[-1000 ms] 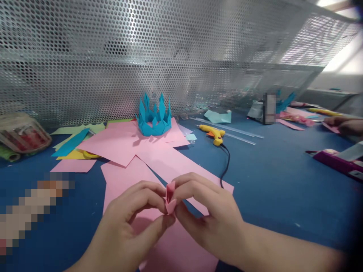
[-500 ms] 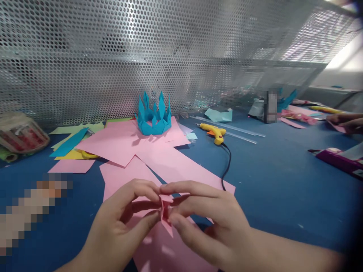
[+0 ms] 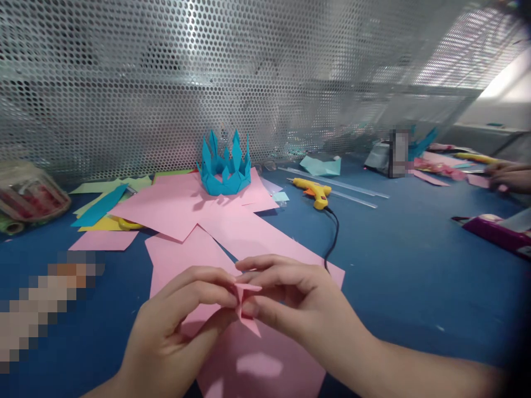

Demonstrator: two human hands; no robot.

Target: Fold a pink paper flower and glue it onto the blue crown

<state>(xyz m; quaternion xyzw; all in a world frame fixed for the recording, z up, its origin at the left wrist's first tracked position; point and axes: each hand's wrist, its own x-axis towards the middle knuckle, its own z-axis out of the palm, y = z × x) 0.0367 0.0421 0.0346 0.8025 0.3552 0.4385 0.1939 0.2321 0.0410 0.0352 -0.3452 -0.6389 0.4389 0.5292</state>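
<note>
My left hand (image 3: 182, 326) and my right hand (image 3: 290, 304) meet low in the middle of the view. Both pinch a small folded pink paper piece (image 3: 245, 305) between thumb and fingertips, held just above the table. Under the hands lie large pink paper sheets (image 3: 194, 221) spread over the blue table (image 3: 398, 265). A finished blue folded paper crown (image 3: 225, 166) stands upright on the pink sheets farther back.
A yellow glue gun (image 3: 314, 192) with a black cord lies right of the crown, beside clear glue sticks (image 3: 352, 190). Yellow, green and blue paper scraps (image 3: 103, 204) sit at left, near a plastic bag (image 3: 29, 196). Another person's hand (image 3: 508, 177) works at far right. A perforated metal screen (image 3: 249, 72) closes the back.
The pink piece was held upright and has been turned and folded lower between my fingers. My hands dropped slightly toward the table.
</note>
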